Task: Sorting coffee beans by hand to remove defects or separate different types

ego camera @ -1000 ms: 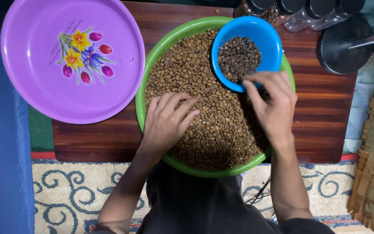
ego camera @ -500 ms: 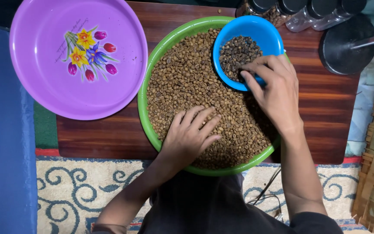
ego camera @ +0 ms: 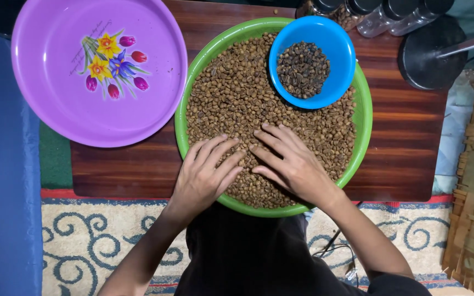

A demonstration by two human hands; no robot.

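We rest both hands flat on the light-brown coffee beans [ego camera: 237,93] that fill the green basin [ego camera: 364,109]. Our left hand [ego camera: 204,175] lies palm down with its fingers [ego camera: 215,151] spread a little and gripping nothing; our right hand [ego camera: 292,164] does the same just beside it, its fingers [ego camera: 272,140] fanned and pointing up and to the left. The tips of the two hands nearly meet over the beans — whether they touch we cannot tell. Both wrists cross the near rim of the basin, and the heels of the hands sit close to that edge.

Beyond our fingertips the bean bed lies open all the way to the far rim, and to the right of the right hand's fingers there is another free stretch of beans up to the basin's wall. Past the right fingertips, well apart from them, one blue bowl [ego camera: 341,49] sits on the beans against the far rim, holding darker beans [ego camera: 303,68].

The basin stands on a dark wooden board [ego camera: 407,142] whose near edge runs just under our wrists. To the left of the left fingers, one purple tray with painted flowers [ego camera: 56,104] overhangs the board's left edge, its rim close to the basin. Far past the blue bowl we count four clear jars with black lids [ego camera: 382,13] in a row at the top edge, and one round black base [ego camera: 426,55] beside them — one basin, one bowl, one tray in all.
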